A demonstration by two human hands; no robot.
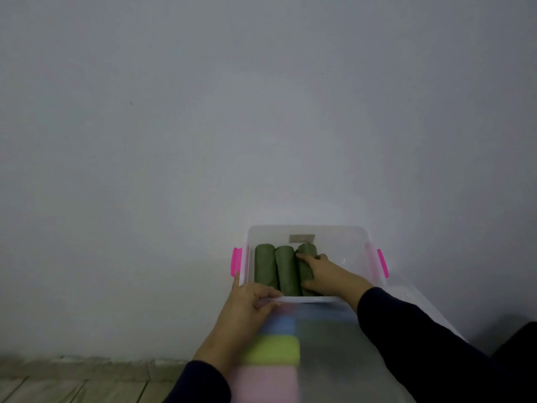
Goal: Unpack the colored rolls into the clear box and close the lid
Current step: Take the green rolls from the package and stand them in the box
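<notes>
While the left hand (252, 298) curls its fingers over the near rim of the clear box (351, 242), apparently to steady it, the unpacking is plainly underway. Going rightward, 3 dark green rolls (286, 269) lie side by side on the box floor, packed toward its left wall, probably to leave space for more. The right hand (322, 274) reaches inside and grips the rightmost green roll (305, 251), fingers wrapped over its top, seemingly pressing it against its neighbour. Below both hands, a translucent package (328, 344) holds blue, lime and pink rolls (273, 349), blurred but close to the left wrist. Pink latches (383, 262) flank the box; what looks like the lid (412, 292) lies beside it at the right.
</notes>
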